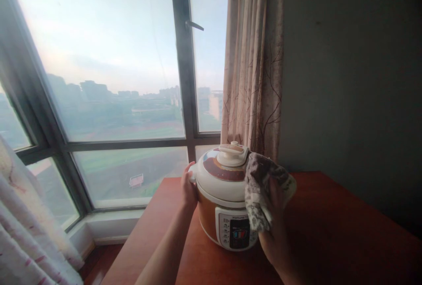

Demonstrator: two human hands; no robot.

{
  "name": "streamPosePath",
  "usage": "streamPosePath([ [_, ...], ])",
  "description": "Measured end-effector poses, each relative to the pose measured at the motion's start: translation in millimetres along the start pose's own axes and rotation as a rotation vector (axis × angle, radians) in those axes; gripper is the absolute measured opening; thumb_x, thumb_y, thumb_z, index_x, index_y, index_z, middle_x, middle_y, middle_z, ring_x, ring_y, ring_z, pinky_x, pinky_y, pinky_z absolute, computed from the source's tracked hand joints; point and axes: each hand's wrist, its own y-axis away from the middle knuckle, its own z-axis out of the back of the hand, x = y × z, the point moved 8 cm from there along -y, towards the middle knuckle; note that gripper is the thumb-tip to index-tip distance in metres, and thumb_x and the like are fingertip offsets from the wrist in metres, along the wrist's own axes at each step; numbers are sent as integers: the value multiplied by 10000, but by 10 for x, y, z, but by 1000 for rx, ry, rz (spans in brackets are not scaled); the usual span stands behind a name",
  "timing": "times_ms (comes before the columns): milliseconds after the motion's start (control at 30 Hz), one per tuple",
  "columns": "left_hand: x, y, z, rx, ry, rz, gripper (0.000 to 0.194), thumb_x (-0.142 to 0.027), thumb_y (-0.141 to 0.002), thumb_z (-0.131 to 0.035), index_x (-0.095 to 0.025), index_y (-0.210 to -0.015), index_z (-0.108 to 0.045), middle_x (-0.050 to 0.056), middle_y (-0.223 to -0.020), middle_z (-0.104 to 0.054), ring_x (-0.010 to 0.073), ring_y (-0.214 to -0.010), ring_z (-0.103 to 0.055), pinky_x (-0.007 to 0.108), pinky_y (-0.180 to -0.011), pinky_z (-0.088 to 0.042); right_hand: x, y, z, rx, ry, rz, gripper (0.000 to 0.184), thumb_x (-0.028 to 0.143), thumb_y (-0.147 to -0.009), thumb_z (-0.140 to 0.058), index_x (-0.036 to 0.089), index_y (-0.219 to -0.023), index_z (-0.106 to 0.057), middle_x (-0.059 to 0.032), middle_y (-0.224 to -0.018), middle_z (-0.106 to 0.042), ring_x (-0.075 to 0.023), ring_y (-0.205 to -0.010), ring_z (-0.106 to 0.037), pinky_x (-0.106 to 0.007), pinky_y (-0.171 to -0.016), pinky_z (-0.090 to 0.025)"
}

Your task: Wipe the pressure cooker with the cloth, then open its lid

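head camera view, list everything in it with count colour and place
table: one, red-brown, foreground
cooker: one, cream and orange-brown, on the table
control panel: one, cream and black, cooker's front
cloth: one, patterned brown and cream, on the cooker's right side
window: one, dark-framed, left and centre
window handle: one, dark, on the frame
buildings: several, hazy grey, outside
curtains: two, pale patterned, far left and right of the window
wall: one, dark grey, right
sill: one, white, below the window
floor: part, dark red, lower left
left hand: one, bare, at the cooker's left handle
right hand: one, bare, holding the cloth
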Motion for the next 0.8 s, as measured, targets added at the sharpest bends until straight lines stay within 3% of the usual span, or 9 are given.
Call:
streamPosePath([
  [67, -2, 7, -6, 5, 2, 6, 545, -417, -683, -682, -207, -1182, -618, 22, -868, -719, 190, -714, -620, 284, -660, -451, 151, -253, -24, 10, 83, 165, 620, 327, -915, -411, 292, -1532, -359, -54, -1677, -140, -407, -1527, -78, -704, -1183, -80],
  [167, -6, 12, -23, 22, -9, 6, 561, -435, -696, -677, -216, -1209, -614, 6, -801, -706, 180, -658, -602, 275, -623, -436, 254, -289, -38, 59, 130, 277, 674, 338, -887, -419, 281, -1550, -316, -65, -1677, -144, -434, -1517, -68, -741, -1150, -93],
  [300, -5, 9, -25, 21, -8, 7, 562, -435, -699, -671, -217, -1213, -607, -3, -782, -694, 181, -652, -600, 277, -621, -427, 215, 194, -118, 253, 265, 396, 735, 319, -851, -517, 271, -1560, -328, -68, -1654, -248, -434, -1498, -162, -674, -1162, -167],
  [400, -4, 9, -34, 21, -5, 18, 559, -425, -701, -660, -217, -1217, -601, -3, -788, -698, 178, -636, -595, 276, -609, -423, 146, 621, -150, 405, 360, 569, 698, 343, -857, -590, 306, -1528, -400, -18, -1544, -470, -351, -1349, -461, -503, -1126, -339],
  [500, -18, 9, -29, 2, -1, 9, 535, -396, -693, -658, -202, -1189, -611, 14, -824, -719, 177, -655, -605, 273, -618, -434, 10, 881, -142, 520, 329, 637, 596, 347, -907, -586, 331, -1489, -459, 42, -1399, -618, -253, -1106, -643, -340, -924, -500],
  [667, -8, 6, -23, 1, -1, 19, 535, -399, -681, -668, -204, -1178, -621, 14, -818, -720, 185, -660, -615, 277, -617, -437, -169, 1103, -184, 641, 127, 612, 488, 399, -972, -554, 482, -1443, -459, 150, -1228, -711, -152, -904, -705, -246, -722, -523],
  [800, -14, 1, -6, -4, -17, 4, 549, -399, -691, -661, -204, -1202, -625, 10, -834, -714, 198, -706, -638, 285, -644, -453, -150, 1135, -192, 584, 199, 657, 532, 404, -986, -531, 432, -1499, -392, 130, -1266, -698, -156, -932, -686, -266, -687, -502],
])
